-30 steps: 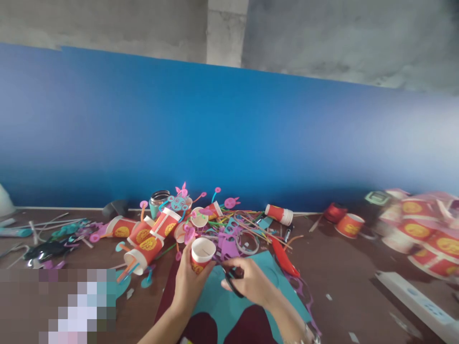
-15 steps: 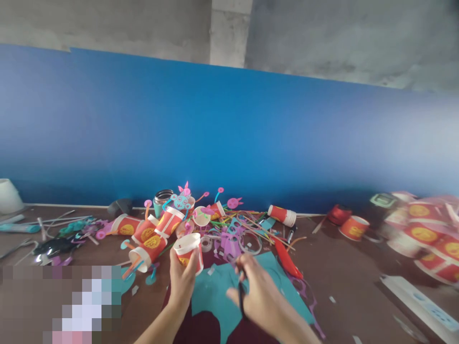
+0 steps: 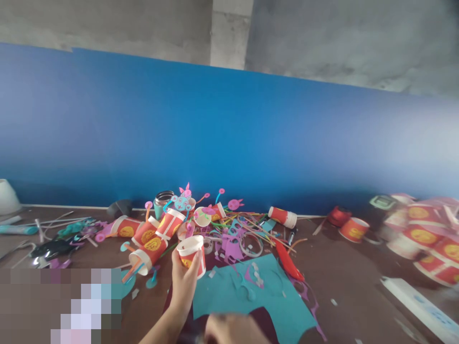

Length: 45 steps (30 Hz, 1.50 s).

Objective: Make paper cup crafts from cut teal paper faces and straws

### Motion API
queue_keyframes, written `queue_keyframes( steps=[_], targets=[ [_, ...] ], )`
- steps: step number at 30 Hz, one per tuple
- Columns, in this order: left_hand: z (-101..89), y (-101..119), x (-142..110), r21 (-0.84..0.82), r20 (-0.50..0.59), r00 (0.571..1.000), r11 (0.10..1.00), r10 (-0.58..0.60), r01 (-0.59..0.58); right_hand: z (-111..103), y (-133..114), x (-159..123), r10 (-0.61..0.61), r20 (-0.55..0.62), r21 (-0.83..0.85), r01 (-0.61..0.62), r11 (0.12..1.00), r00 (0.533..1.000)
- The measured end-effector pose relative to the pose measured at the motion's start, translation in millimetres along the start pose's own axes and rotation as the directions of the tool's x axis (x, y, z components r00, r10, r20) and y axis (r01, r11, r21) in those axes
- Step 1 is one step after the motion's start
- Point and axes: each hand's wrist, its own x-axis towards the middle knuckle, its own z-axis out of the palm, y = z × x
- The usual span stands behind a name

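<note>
My left hand (image 3: pixel 184 281) is closed round a red and white paper cup (image 3: pixel 192 254) with a yellow print, its open mouth tilted up. Low at the bottom edge, my right hand (image 3: pixel 229 328) is smeared by motion. Its fingers are partly cut off, and I cannot make out what they hold. Beyond it lies a turquoise sheet (image 3: pixel 265 306) with cut-out edges and small white scraps on top. Left of the held cup, another paper cup (image 3: pixel 148 251) with straws lies on its side, near decorated cups. Purple cut-out sheet (image 3: pixel 231 246) scraps lie behind the turquoise sheet.
A roll of clear tape (image 3: pixel 251 244) and a red tool handle or tube (image 3: pixel 288 262) lie behind the sheet. Stacked cups (image 3: pixel 283 216) lie farther back. At right are a power strip (image 3: pixel 419 308) and a pile of cups (image 3: pixel 426 234). A blue partition (image 3: pixel 229 134) borders the table.
My right hand has dropped from over the turquoise sheet to the bottom edge. The dark tool that was in it no longer shows clearly. My left hand keeps the cup almost in place.
</note>
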Motion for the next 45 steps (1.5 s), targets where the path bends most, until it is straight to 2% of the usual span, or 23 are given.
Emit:
queue_keyframes(
  steps=[1,2,3,4,6,8,10,12,14,16,19,22,24,26,29,32,34,36,39,45],
  targets=[
    [0.6,1.3,-0.7,0.018,-0.012,1.0,1.0,0.006,-0.005,-9.2,8.0,7.1,0.04,-0.013,0.0,-0.04,0.999,0.999],
    [1.2,2.8,-1.4,0.034,-0.023,1.0,0.999,0.012,-0.012,-18.0,17.0,16.0,0.158,-0.059,0.006,-0.158,0.987,0.986],
    [1.6,4.3,-2.3,0.042,-0.026,0.999,0.999,0.019,-0.017,-25.4,26.6,26.2,0.255,-0.14,0.004,-0.257,0.966,0.957],
    [1.7,5.5,-3.2,0.042,-0.018,1.0,0.999,0.022,-0.021,-30.8,36.3,36.9,0.295,-0.217,0.012,-0.3,0.954,0.93],
    [1.2,6.4,-5.0,0.017,0.044,0.999,1.0,0.012,-0.013,-34.2,52.8,56.9,0.302,-0.383,0.086,-0.292,0.952,0.873],
    [-0.1,4.9,-6.7,-0.025,0.157,0.987,0.999,-0.024,0.028,-30.1,62.0,70.6,0.324,-0.465,0.268,-0.218,0.938,0.824],
    [-1.1,1.9,-8.0,-0.072,0.255,0.964,0.993,-0.071,0.092,-24.2,63.2,76.5,0.361,-0.379,0.547,-0.108,0.83,0.852],
    [-1.1,-0.7,-8.8,-0.14,0.307,0.944,0.975,-0.122,0.171,-21.6,59.8,76.3,0.325,-0.266,0.752,-0.016,0.659,0.908],
    [-0.2,-2.1,-9.2,-0.204,0.337,0.925,0.946,-0.175,0.253,-23.4,56.4,73.6,0.261,-0.211,0.843,0.04,0.536,0.942],
    [0.7,-2.4,-9.5,-0.219,0.378,0.897,0.92,-0.228,0.326,-27.6,55.2,71.0,0.215,-0.197,0.855,0.06,0.515,0.957],
    [1.6,-1.8,-10.9,-0.154,0.391,0.89,0.937,-0.233,0.313,-32.7,55.1,69.3,0.207,-0.237,0.764,0.05,0.643,0.949],
    [4.3,1.1,-15.1,-0.036,0.385,0.918,0.993,-0.091,0.114,-33.9,49.8,68.4,0.208,-0.312,0.631,0.039,0.775,0.927],
    [7.4,4.6,-18.3,0.077,0.362,0.932,0.997,-0.015,-0.013,-34.7,42.5,66.9,0.191,-0.319,0.589,0.036,0.808,0.928],
    [10.0,7.9,-20.0,0.153,0.324,0.946,0.987,0.0,-0.052,-38.1,35.1,64.6,0.179,-0.293,0.568,0.02,0.823,0.939],
    [9.5,8.5,-18.1,0.067,0.277,0.959,0.997,-0.051,0.033,-49.7,32.1,59.9,0.187,-0.284,0.475,-0.032,0.88,0.94],
    [4.5,1.9,-13.8,-0.143,0.254,0.956,0.972,-0.144,0.185,-64.2,41.0,53.9,0.215,-0.327,0.223,-0.146,0.964,0.92],
    [1.3,-3.8,-11.9,-0.24,0.284,0.936,0.93,-0.208,0.279,-71.2,48.1,49.7,0.25,-0.284,0.06,-0.243,0.968,0.926],
    [-0.1,-7.4,-11.4,-0.282,0.327,0.914,0.899,-0.239,0.336,-74.6,50.9,46.3,0.275,-0.214,-0.039,-0.289,0.957,0.938],
    [0.1,-6.8,-12.3,-0.292,0.334,0.915,0.898,-0.226,0.328,-75.2,45.5,43.6,0.275,-0.122,-0.103,-0.288,0.952,0.954],
    [1.8,0.0,-12.6,-0.237,0.302,0.93,0.928,-0.211,0.288,-76.9,33.2,42.0,0.31,-0.046,-0.193,-0.313,0.93,0.95]
  ],
)
